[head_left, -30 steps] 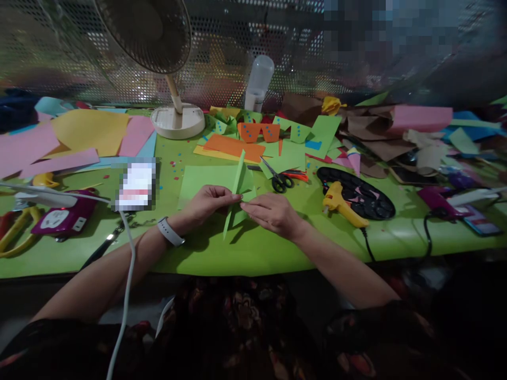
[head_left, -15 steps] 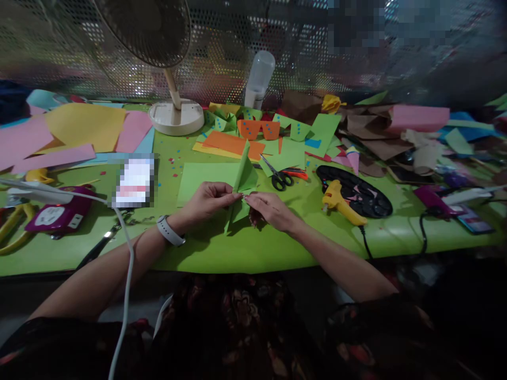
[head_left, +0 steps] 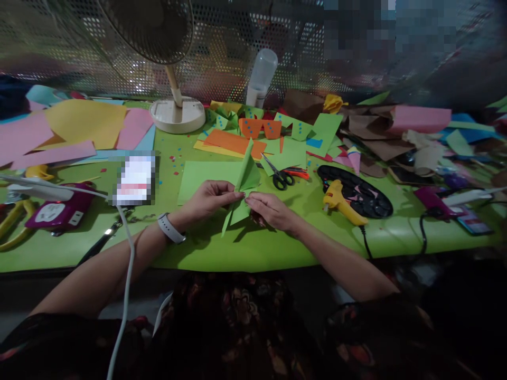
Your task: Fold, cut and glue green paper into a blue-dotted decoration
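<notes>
A folded piece of green paper (head_left: 247, 168) stands on edge between my hands, its long crease pointing away from me. My left hand (head_left: 212, 200) pinches it from the left with thumb and forefinger. From the other side my right hand (head_left: 270, 211) closes thumb and finger on the same paper, and both sets of fingertips nearly meet at the middle. The right hand's lower fingers curl in shadow. Flat on the table beyond my left hand lies a light green sheet (head_left: 198, 177). Black-handled scissors (head_left: 280, 179) rest just past my right hand.
A yellow glue gun (head_left: 343, 203) lies beside a black palette tray (head_left: 378, 200) on the right. A white fan (head_left: 178, 116) and orange paper glasses (head_left: 259, 129) stand at the back. At left are a phone (head_left: 137, 179) and a purple power strip (head_left: 59, 208); a white cable (head_left: 129, 285) crosses my left forearm.
The lower part of the folded green paper has swung slightly, with its bottom tip shifting left. Both hands keep their pinch in nearly the same place.
</notes>
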{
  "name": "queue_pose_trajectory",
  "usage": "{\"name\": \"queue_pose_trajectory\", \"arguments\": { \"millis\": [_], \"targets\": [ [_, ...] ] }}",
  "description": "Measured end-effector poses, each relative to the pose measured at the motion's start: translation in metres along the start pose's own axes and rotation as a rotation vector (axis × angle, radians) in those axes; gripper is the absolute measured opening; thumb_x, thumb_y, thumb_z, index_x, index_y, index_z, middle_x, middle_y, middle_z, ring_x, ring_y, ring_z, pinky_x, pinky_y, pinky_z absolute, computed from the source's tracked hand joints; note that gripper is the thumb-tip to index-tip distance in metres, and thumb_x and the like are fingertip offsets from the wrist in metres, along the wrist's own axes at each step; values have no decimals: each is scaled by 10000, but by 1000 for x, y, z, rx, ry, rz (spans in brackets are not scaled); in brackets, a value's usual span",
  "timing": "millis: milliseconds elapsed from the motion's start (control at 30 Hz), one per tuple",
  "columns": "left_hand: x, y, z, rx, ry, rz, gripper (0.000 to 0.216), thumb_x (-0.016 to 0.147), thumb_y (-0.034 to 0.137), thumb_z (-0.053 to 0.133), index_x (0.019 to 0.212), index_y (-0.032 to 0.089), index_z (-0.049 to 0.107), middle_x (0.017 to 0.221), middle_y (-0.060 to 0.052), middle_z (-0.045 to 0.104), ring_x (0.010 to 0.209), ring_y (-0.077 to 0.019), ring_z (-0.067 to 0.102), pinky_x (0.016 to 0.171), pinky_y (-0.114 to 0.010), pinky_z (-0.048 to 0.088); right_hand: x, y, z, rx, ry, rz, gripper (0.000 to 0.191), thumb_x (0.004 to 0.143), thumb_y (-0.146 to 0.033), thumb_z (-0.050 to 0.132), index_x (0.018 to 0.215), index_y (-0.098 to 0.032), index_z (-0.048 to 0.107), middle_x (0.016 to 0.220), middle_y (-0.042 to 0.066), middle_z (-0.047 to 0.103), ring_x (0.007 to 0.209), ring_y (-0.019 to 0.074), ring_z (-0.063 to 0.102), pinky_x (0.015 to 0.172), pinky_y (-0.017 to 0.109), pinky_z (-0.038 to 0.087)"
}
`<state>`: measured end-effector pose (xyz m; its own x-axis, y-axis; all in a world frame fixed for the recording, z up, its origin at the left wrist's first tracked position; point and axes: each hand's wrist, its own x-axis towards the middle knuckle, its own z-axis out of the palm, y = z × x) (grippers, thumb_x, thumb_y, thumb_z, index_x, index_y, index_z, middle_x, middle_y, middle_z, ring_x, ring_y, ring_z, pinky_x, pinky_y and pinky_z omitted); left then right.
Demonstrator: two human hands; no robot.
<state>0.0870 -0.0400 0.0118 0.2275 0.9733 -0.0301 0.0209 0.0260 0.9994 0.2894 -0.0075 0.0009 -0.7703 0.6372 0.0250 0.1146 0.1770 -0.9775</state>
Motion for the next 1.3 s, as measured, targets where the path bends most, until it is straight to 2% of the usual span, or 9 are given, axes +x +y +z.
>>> {"name": "queue_pose_trajectory", "arguments": {
  "millis": [133,233,433,700,1000,1167,1300],
  "targets": [
    [0,-2,-1,-7,6,-8,336,765,398,764,620,154,586,534,47,434,470,-50,316,432,-206,222,0,3,0,38,-44,31,342,989,-463,430,753,-216,463,596,-45,528,430,81,455,399,211,356],
    [1,-4,-3,29,5,4,339,765,419,763,645,152,591,540,48,431,471,-51,318,426,-201,217,0,4,-1,11,-28,53,321,993,-438,429,768,-212,462,609,-43,525,461,85,480,429,210,378],
    [3,-5,-6,116,-27,42,337,770,420,754,647,150,594,515,65,379,457,-48,270,422,-204,177,1,3,2,22,17,73,173,983,-337,438,973,-182,515,646,-44,518,525,98,513,498,227,428],
    [2,-10,-8,77,-65,-31,327,801,395,717,641,169,543,530,58,403,472,-68,309,454,-227,222,2,0,4,42,-11,60,145,981,-291,443,885,-198,499,660,-37,515,551,100,512,533,244,420],
    [5,-9,-14,110,-37,79,337,789,362,728,589,159,549,541,44,460,501,-71,367,494,-223,295,0,-5,-3,249,-101,118,95,981,-256,436,962,-186,498,713,-11,588,630,113,561,612,254,466],
    [6,-9,-18,145,-3,107,323,795,386,725,616,162,577,567,34,499,519,-82,420,517,-229,340,0,-3,-5,221,-57,164,140,967,-310,474,960,-179,523,748,3,634,625,108,592,547,229,437],
    [6,-8,-18,178,-3,110,342,804,404,720,618,158,572,558,40,479,502,-74,399,491,-220,311,2,1,-2,128,18,138,203,944,-385,545,919,-184,530,711,-18,613,591,96,578,536,221,443]
  ]
}}
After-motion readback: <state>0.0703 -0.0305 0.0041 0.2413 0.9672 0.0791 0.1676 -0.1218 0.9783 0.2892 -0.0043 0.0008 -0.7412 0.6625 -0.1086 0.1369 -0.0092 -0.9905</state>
